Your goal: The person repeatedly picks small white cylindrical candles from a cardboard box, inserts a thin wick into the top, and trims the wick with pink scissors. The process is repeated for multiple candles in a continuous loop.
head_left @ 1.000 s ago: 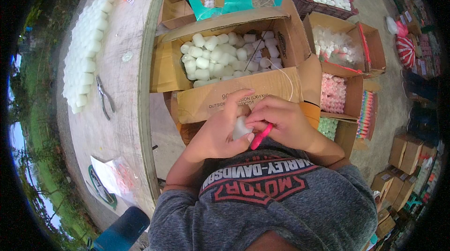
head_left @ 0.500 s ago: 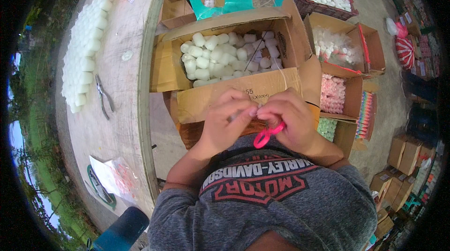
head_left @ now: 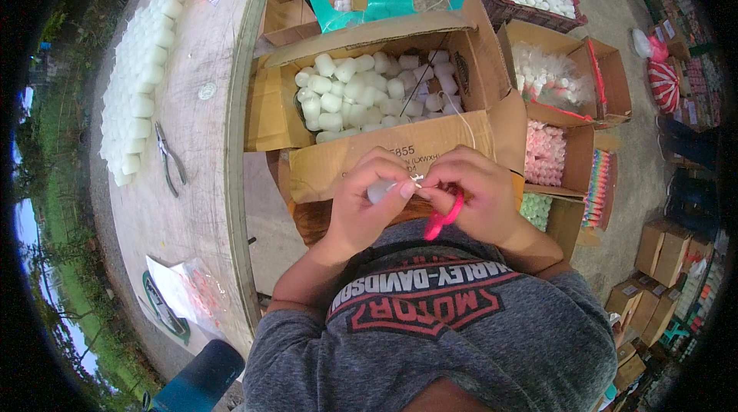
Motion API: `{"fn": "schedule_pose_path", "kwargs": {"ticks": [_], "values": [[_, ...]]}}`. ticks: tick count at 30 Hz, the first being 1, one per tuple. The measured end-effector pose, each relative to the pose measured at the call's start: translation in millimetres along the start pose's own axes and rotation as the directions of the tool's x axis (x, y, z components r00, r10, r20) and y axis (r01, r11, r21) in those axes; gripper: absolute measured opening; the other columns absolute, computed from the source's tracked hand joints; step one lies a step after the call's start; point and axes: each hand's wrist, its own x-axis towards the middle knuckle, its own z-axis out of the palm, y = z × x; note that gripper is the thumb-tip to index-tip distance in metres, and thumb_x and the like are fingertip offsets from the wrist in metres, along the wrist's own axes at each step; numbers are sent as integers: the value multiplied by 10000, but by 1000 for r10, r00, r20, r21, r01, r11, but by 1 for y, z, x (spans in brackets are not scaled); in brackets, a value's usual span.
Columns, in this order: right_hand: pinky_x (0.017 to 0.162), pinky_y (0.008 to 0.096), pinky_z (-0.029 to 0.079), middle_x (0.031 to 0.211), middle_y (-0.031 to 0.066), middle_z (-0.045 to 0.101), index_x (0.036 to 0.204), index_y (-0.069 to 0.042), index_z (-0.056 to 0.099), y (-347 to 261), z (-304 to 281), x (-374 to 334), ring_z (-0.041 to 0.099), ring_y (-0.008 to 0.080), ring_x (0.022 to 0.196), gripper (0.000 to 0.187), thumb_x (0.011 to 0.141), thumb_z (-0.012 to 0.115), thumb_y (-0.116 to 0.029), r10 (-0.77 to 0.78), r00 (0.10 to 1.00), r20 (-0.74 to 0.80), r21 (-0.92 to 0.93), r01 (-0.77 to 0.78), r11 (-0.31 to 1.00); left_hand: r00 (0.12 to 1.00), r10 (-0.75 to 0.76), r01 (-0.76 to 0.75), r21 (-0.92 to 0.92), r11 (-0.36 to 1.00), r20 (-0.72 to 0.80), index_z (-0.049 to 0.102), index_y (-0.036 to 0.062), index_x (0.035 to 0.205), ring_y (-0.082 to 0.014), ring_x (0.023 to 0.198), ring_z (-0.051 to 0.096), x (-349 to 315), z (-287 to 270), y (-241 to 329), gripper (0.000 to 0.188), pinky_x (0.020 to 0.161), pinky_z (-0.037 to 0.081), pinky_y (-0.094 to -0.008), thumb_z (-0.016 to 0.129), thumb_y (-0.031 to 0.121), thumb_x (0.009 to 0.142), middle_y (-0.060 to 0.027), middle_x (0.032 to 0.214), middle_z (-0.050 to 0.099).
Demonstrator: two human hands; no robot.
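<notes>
The table point(head_left: 207, 216) holds white cylinders point(head_left: 144, 78), pliers point(head_left: 164, 151), perhaps papers point(head_left: 175, 287).

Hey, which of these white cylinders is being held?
The white cylinder in the left hand; others lie heaped in the open cardboard box or sit grouped on the table.

Your looped handle point(head_left: 440, 221): bright pink
Your held piece point(head_left: 377, 192): frosted white
Your shirt point(head_left: 453, 350): heathered grey, printed red, white and black
Cylinders point(head_left: 357, 93) boxed before you: milky white
Surface point(head_left: 201, 135) on your left: pale grey, streaked darker
Chair point(head_left: 377, 11): teal green
Round bundle point(head_left: 666, 86) to your right: red-and-white stripes
</notes>
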Motion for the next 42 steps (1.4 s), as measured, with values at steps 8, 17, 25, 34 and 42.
{"fn": "schedule_pose_path", "kwargs": {"ticks": [8, 17, 25, 34, 42], "values": [[583, 322, 442, 857, 80, 586, 847, -53, 560, 8, 4, -3, 557, 212, 663, 223, 672, 692, -11, -437, 899, -16, -266, 417, 869, 984, -149, 141, 80, 987, 99, 630, 39, 815, -158, 743, 532, 3, -6, 16, 81, 721, 398, -262, 684, 60, 758, -52, 803, 573], [570, 278, 479, 844, 102, 622, 879, -36, 607, 7, 7, -3, 591, 218, 654, 203, 705, 705, 1, -149, 975, -165, 102, 168, 981, 981, 171, -143, 256, 956, -93, 646, 53, 829, -157, 762, 537, -2, 2, 12, 99, 731, 406, -254, 700, 61, 747, -48, 802, 587], [595, 296, 487, 815, 101, 631, 856, -22, 619, 4, 5, -3, 605, 233, 683, 205, 677, 718, -7, -341, 923, -178, -258, 291, 921, 997, -76, 76, 1, 997, -31, 648, 30, 868, -151, 797, 544, -4, 5, 7, 92, 727, 412, -257, 659, 40, 777, -59, 838, 591], [669, 306, 497, 839, 98, 615, 893, -38, 584, 10, -3, -1, 612, 234, 762, 221, 704, 698, -46, -116, 984, -133, 13, 119, 993, 987, 95, -43, 361, 931, -128, 630, 20, 823, -189, 762, 562, -1, 8, 19, 91, 684, 428, -272, 655, -1, 738, -85, 807, 596], [677, 276, 493, 806, 83, 617, 757, -34, 612, 6, -5, 4, 614, 172, 763, 145, 666, 724, -31, 6, 1000, -10, 149, -5, 989, 949, 317, -263, 580, 771, 10, 638, 53, 786, -214, 702, 555, 0, 6, 16, 157, 627, 437, -290, 694, 6, 647, -77, 759, 583]]}}
